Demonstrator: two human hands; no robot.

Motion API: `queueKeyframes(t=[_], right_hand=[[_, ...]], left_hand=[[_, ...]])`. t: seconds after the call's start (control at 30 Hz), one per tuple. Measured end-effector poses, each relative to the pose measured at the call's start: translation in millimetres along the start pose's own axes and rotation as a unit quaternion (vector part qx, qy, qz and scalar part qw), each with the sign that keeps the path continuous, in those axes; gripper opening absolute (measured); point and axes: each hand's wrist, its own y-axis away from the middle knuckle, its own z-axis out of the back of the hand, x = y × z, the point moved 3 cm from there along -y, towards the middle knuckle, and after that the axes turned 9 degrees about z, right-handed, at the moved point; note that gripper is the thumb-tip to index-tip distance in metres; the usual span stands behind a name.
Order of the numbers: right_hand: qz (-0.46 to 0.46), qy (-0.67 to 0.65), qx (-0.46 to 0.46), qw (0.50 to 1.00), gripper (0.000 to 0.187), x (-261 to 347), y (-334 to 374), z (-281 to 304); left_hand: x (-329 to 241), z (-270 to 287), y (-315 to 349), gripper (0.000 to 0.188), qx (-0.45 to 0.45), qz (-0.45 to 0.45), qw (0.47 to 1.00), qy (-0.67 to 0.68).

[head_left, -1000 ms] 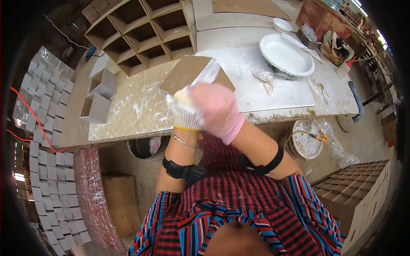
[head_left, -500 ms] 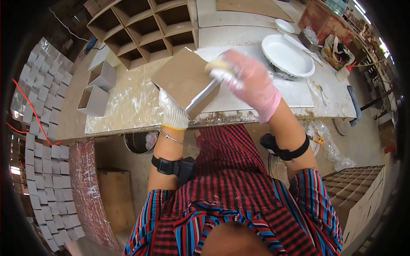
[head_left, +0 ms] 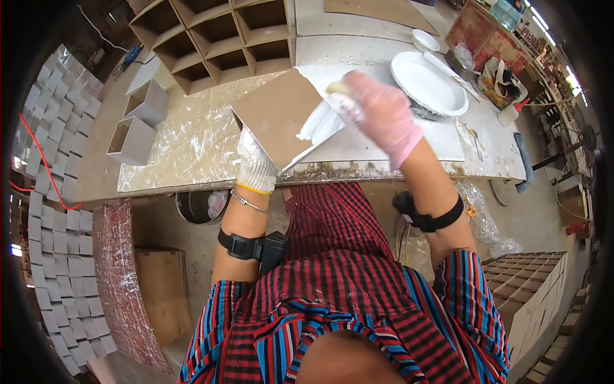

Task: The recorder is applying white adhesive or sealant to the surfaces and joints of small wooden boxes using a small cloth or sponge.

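My left hand (head_left: 254,163), in a white knit glove, grips the lower edge of a square brown board (head_left: 278,115) and holds it tilted above the worktable (head_left: 192,144). A band of white glue (head_left: 320,125) covers the board's right side. My right hand (head_left: 377,112), in a pink glove, holds a yellowish sponge (head_left: 338,88) against the board's upper right edge.
A white basin (head_left: 427,83) of glue and a small white bowl (head_left: 425,40) stand at the right of the table. A brown grid of open compartments (head_left: 220,35) lies at the back, two small square frames (head_left: 137,121) at the left. Stacked boxes (head_left: 531,281) stand on the floor at right.
The board has swung from in front of my chest up and over the table. My right hand has moved up and right across it, spreading white glue.
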Motion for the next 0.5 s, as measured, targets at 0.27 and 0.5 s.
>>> queueKeyframes(t=[0.27, 0.5], right_hand=[[0.148, -0.034, -0.002, 0.988, 0.032, 15, -8, -10], [0.065, -0.03, 0.022, 0.997, 0.033, -22, -25, -12]], left_hand=[[24, -37, 27, 0.045, 0.107, 0.159, 0.797, 0.573], [29, -40, 37, 0.041, 0.135, 0.101, 0.922, 0.35]])
